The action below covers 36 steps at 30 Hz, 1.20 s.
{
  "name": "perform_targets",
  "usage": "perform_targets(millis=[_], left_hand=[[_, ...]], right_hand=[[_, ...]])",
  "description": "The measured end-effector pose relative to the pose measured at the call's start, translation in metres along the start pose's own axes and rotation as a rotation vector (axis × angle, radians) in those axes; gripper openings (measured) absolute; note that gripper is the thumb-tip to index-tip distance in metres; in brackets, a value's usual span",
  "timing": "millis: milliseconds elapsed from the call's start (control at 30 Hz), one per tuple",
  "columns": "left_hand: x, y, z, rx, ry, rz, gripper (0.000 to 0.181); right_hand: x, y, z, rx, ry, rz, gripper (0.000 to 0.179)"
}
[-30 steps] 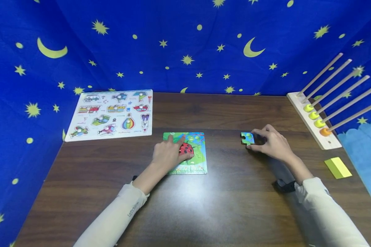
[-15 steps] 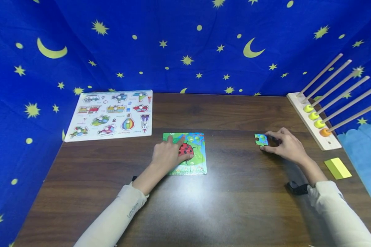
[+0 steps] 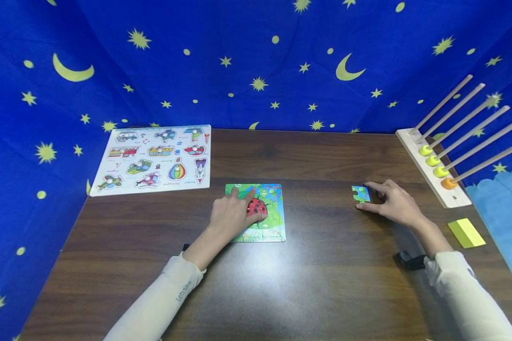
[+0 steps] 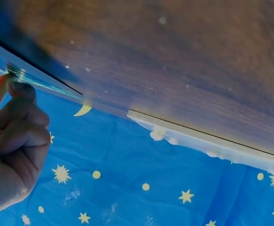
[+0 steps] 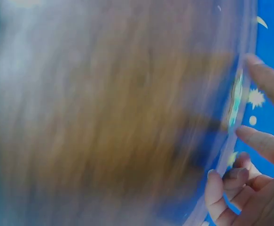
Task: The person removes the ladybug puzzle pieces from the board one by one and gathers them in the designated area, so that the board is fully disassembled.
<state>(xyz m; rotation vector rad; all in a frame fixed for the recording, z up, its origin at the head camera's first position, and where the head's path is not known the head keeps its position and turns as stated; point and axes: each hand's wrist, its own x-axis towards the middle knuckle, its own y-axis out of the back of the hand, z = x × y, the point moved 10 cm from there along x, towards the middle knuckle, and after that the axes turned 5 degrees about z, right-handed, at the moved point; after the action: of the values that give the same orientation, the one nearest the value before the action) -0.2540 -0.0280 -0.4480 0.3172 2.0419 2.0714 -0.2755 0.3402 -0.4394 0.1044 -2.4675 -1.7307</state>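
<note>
A small square jigsaw puzzle (image 3: pixel 274 222) with a red ladybug on green leaves lies mid-table. My left hand (image 3: pixel 231 213) rests on its left half, index finger and thumb spread across the ladybug and hiding part of the picture. In the left wrist view, that hand's (image 4: pixel 17 136) fingertips touch the puzzle's surface while its lower fingers are bent. A loose blue-green puzzle piece (image 3: pixel 360 193) lies flat on the table to the right. Around it is my right hand (image 3: pixel 394 202), thumb and index finger parted; the right wrist view shows the piece (image 5: pixel 236 101) between those spread fingertips.
At the back left lies a white peg puzzle board (image 3: pixel 158 161) with vehicle pictures. A wooden rack with tall pegs (image 3: pixel 435 168) and several rings stands at the right edge. Near it sits a yellow block (image 3: pixel 466 232). A blue star-patterned cloth (image 3: pixel 239 61) hangs behind the table.
My right hand has slid the loose puzzle piece to the right, and its thumb and index finger have now parted from it. My left hand has stayed on the ladybug puzzle.
</note>
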Motion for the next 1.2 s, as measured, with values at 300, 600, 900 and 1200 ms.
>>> perform_targets(millis=[300, 600, 900, 1200], left_hand=[[-0.003, 0.010, -0.006, -0.019, 0.012, 0.060, 0.086], [-0.020, 0.011, -0.031, -0.004, 0.080, 0.020, 0.086], [-0.025, 0.009, -0.035, -0.003, 0.070, 0.031, 0.085], [-0.023, 0.006, -0.035, -0.008, 0.072, 0.040, 0.084]], right_hand=[[0.006, -0.012, -0.076, 0.084, 0.165, -0.026, 0.074], [0.017, -0.038, -0.153, 0.150, 0.323, -0.072, 0.072], [0.028, -0.063, -0.213, 0.201, 0.409, -0.122, 0.069], [0.038, -0.080, -0.239, 0.167, 0.411, -0.135, 0.059]])
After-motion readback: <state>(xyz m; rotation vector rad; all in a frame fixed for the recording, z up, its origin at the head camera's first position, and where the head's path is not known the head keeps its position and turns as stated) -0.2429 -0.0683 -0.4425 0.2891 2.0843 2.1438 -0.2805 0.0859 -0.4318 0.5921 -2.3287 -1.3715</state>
